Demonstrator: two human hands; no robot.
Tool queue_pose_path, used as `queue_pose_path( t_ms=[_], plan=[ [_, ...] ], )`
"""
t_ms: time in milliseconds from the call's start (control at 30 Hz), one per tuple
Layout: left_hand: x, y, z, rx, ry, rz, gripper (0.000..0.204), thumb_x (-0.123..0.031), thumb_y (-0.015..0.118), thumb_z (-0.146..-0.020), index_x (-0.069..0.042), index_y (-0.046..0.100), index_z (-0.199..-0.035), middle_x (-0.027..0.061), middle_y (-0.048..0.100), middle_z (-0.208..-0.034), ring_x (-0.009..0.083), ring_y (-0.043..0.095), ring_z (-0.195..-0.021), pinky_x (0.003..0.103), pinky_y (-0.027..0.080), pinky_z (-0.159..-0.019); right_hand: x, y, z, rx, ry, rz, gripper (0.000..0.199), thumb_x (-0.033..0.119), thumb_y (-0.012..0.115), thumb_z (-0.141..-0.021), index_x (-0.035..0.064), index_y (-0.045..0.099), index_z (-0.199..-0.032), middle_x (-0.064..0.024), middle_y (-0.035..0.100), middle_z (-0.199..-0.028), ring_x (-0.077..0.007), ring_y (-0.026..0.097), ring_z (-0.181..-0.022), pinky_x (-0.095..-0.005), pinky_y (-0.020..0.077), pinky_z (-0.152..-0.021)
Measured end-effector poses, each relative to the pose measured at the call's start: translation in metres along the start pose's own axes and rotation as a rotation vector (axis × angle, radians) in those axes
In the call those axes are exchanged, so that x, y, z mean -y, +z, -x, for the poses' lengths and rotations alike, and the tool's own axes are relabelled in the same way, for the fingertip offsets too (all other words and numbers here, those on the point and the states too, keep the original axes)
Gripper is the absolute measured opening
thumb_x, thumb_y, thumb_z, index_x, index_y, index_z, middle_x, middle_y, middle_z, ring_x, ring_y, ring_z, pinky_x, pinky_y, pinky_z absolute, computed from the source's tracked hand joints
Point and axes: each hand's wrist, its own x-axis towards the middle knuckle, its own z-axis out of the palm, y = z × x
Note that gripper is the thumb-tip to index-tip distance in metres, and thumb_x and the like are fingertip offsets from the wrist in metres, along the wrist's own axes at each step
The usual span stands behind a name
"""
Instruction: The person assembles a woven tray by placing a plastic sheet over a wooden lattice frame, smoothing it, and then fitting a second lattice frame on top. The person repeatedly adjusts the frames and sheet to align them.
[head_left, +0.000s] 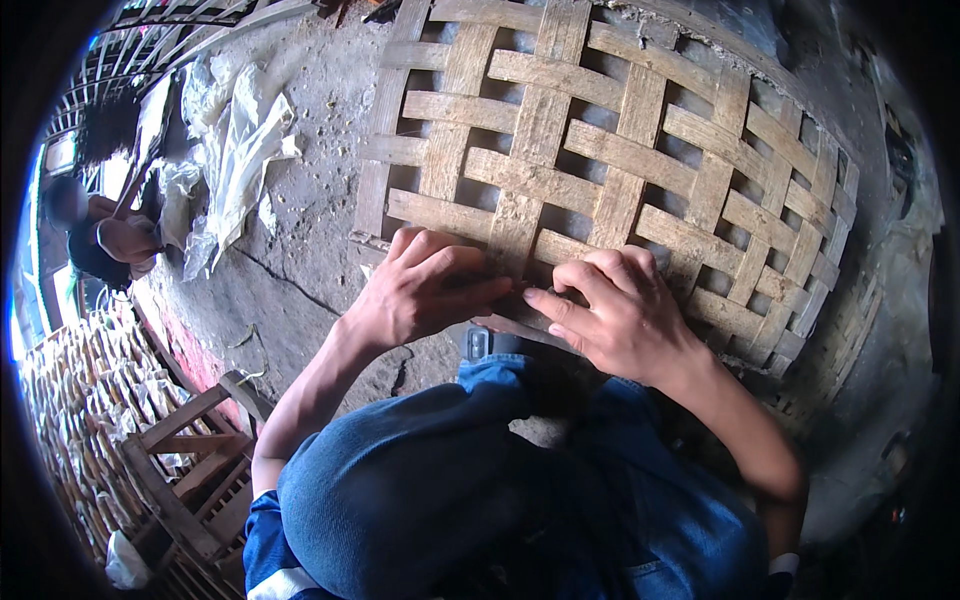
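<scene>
A large panel of woven bamboo strips (545, 130) lies in front of me, with square gaps between its flat, pale brown slats. My left hand (415, 285) is closed at its near edge, knuckles up, thumb pointing inward. Close beside it, my right hand (625, 315) has its fingers curled over the same edge. The two thumbs and fingertips almost meet near a vertical strip. What lies beneath the curled fingers is hidden. My knees in blue jeans (400, 460) are bent just below the panel.
Crumpled translucent plastic sheeting (235, 150) lies on the rough concrete floor (320, 190) at left. A wooden frame (185, 470) stands at lower left beside rows of pale sticks (85, 420). Another person (115, 240) is at far left.
</scene>
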Motion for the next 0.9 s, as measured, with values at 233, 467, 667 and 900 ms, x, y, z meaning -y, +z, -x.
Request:
queue_pose_path(
  t_ms=[233,467,667,900],
  plan=[
    [0.011,0.003,-0.001,-0.102,0.087,0.072,0.039,-0.012,0.081,-0.074,-0.014,0.08,-0.113,0.0003,0.066,-0.111,0.0206,0.063,-0.102,0.037,0.05,-0.084,-0.008,-0.014,-0.012,0.032,-0.035,-0.071,0.023,0.018,0.082,-0.08,0.0135,0.073,-0.101,0.002,0.06,-0.102,-0.0191,0.058,-0.102,-0.0379,0.0451,-0.089],
    [0.014,0.0,-0.001,-0.079,0.088,0.169,0.038,-0.007,0.079,-0.073,-0.008,0.078,-0.111,0.0031,0.065,-0.108,0.0227,0.064,-0.098,0.038,0.053,-0.083,-0.023,-0.019,-0.01,0.075,-0.079,-0.155,0.023,0.013,0.082,-0.074,0.0127,0.072,-0.094,-0.0006,0.058,-0.1,-0.0223,0.056,-0.104,-0.0386,0.0447,-0.09],
    [0.018,-0.004,-0.005,-0.053,0.048,0.259,0.032,-0.004,0.079,-0.074,-0.007,0.076,-0.105,0.005,0.064,-0.1,0.0243,0.063,-0.095,0.037,0.053,-0.082,-0.025,-0.023,-0.012,0.147,-0.017,-0.259,0.019,0.015,0.083,-0.075,0.0132,0.071,-0.089,-0.0004,0.056,-0.102,-0.0229,0.054,-0.107,-0.0389,0.0434,-0.092],
    [0.013,-0.01,-0.012,0.004,-0.016,0.256,0.028,0.001,0.079,-0.072,-0.004,0.074,-0.098,0.0069,0.066,-0.098,0.0277,0.065,-0.095,0.039,0.055,-0.083,-0.025,-0.025,-0.012,0.155,-0.002,-0.22,0.018,0.016,0.084,-0.076,0.0134,0.071,-0.088,0.0,0.057,-0.106,-0.0223,0.055,-0.107,-0.039,0.044,-0.093]
  ],
)
